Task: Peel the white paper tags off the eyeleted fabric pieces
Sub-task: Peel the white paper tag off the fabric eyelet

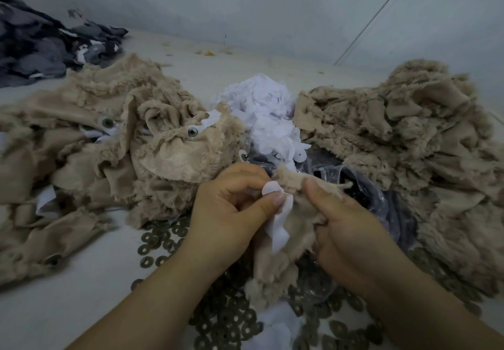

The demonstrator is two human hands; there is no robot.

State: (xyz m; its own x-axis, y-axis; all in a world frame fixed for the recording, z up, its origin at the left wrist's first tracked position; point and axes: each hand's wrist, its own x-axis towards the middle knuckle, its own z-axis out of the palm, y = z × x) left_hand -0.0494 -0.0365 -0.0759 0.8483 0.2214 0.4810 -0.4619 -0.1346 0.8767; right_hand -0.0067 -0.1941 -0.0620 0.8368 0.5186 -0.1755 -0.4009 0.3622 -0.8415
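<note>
Two hands are in view, the left hand point(231, 207) and the right hand point(346, 221), and one beige fabric piece point(275, 273) hangs between them carrying one white paper tag point(279, 227). Two beige fabric heaps lie on the surface point(54, 303): the left heap point(109, 145) at nine o'clock, the right heap point(409, 145) at three. One pile of white tags point(267, 115) sits at twelve. One dark grey cloth pile point(41, 44) lies at ten o'clock. The metal rings point(158, 243) at six are too many to count.
</note>
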